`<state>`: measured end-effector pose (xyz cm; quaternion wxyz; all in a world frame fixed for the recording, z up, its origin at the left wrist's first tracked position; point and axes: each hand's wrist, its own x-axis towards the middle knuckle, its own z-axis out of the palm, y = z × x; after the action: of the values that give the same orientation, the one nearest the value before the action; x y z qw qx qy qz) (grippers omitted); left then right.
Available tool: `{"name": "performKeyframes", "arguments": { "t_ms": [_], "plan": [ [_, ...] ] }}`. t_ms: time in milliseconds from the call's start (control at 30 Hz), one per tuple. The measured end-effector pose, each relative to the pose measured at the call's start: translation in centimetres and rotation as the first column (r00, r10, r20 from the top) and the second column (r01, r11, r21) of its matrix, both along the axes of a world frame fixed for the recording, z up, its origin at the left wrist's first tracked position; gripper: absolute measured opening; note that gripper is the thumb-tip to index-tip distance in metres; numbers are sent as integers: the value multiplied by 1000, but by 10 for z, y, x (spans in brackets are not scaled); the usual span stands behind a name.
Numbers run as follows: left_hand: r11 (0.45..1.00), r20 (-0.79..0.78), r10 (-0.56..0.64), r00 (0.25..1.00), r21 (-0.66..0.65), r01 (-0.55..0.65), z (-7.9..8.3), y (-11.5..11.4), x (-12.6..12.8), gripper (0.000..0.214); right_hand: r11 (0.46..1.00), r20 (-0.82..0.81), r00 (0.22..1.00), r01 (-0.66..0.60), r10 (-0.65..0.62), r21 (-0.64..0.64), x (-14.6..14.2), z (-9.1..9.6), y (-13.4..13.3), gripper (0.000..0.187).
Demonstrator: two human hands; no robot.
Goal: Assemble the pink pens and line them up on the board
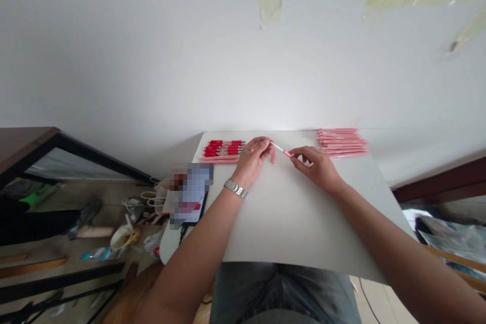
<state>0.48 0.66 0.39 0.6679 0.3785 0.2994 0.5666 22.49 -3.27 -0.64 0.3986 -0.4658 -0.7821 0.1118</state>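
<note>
My left hand (253,158), with a metal watch on the wrist, is closed around a pink pen barrel (272,154) at the far middle of a white board (288,223). My right hand (317,166) pinches the pink end of a thin white refill (281,150) that spans the gap between both hands. A row of assembled red-capped pens (223,148) lies just left of my left hand. A pile of pink pen parts (342,142) lies at the far right, beyond my right hand.
The white board rests over my lap against a white wall. A phone (192,195) lies on its left edge. Bags, cups and clutter (125,233) cover the floor at left. Dark wooden furniture (440,187) and a heap of things stand at right.
</note>
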Motion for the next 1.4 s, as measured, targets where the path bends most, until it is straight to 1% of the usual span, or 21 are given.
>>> {"name": "performKeyframes", "arguments": {
  "t_ms": [400, 567, 767, 967, 1400],
  "plan": [
    [999, -51, -6, 999, 37, 8, -3, -1, 2, 22, 1000, 9, 1000, -3, 3, 1, 0, 1, 0, 16],
    [996, -44, -38, 998, 78, 42, -4, 0, 3, 26, 1000, -6, 1000, -19, 19, 10, 0, 1, 0, 17],
    [992, -39, -59, 998, 108, 62, -7, 0, 4, 25, 1000, -9, 1000, -8, 8, 7, 0, 2, -1, 15],
    [991, -42, -79, 996, 106, 83, -6, -2, 6, 26, 1000, -7, 1000, -7, 6, -5, 0, 0, 0, 15],
    [992, -39, -69, 997, 101, 72, -7, -1, 6, 25, 1000, -19, 1000, -7, 6, -14, -1, 2, -1, 15]
  ]
}}
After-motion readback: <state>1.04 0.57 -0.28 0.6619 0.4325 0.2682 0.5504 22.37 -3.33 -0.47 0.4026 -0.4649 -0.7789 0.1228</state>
